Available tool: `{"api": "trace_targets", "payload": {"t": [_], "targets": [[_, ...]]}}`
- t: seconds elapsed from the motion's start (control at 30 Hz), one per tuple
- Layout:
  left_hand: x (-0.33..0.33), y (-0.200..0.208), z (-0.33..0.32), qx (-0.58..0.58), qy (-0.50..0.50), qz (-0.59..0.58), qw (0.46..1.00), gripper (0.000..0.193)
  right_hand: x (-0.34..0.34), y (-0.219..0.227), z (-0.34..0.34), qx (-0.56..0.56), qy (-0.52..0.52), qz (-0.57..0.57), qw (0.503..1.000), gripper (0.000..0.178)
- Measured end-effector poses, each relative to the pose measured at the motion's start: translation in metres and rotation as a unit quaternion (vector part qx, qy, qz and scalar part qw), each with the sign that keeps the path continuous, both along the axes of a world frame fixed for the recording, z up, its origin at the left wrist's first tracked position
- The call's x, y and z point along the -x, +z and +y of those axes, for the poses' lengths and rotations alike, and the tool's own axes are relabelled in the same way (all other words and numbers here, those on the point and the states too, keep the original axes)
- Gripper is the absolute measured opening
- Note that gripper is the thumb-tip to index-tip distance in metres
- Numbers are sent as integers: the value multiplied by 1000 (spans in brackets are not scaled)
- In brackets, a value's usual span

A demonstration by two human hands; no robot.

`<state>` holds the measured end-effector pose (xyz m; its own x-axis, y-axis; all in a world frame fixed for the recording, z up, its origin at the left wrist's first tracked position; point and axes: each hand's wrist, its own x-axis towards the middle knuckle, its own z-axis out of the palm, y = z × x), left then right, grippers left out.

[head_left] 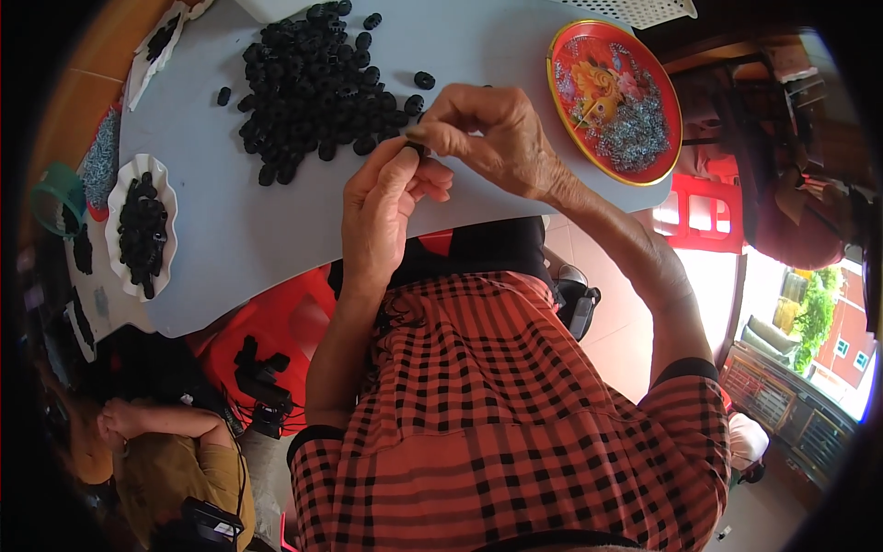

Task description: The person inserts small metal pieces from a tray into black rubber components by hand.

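Over the table's near edge, my two hands meet just right of a heap of small black plastic parts [308, 101]. My left hand [375, 207] is closed, thumb and index finger pinching one small black plastic part [417, 146], mostly covered by the fingertips. From the right, my right hand [501, 143] bends over it, thumb and fingers pinched together at the same part. Whether a second small piece sits between those fingers is hidden. A few loose black parts [424, 80] lie near my right hand.
A red, gold-rimmed flowered tray [563, 87] holds many small metal springs [635, 138] at right. At left stand a white scalloped dish [118, 216] of black pieces and a green cup-like ring [57, 198]. Red stools [704, 212] and another person [175, 460] are around the table.
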<state>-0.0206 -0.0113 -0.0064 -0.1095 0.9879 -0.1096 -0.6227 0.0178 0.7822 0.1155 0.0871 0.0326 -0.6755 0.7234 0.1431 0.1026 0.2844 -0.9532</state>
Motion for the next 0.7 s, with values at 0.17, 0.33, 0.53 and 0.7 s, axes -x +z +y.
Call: {"api": "trace_targets", "payload": {"t": [0.17,0.33,0.53,0.7], "targets": [[4,4,-4,-4,69,170,983,27,28,6,42,-265,45,-128,955,14],[3,5,-6,-9,57,184,981,26,36,-9,48,-366,126,-127,913,15],[3,7,-7,-3,45,188,981,26,25,-9,52,-363,75,-163,914,18],[3,5,-4,-8,40,199,979,26,42,-18,58,-431,66,-112,893,20]]}}
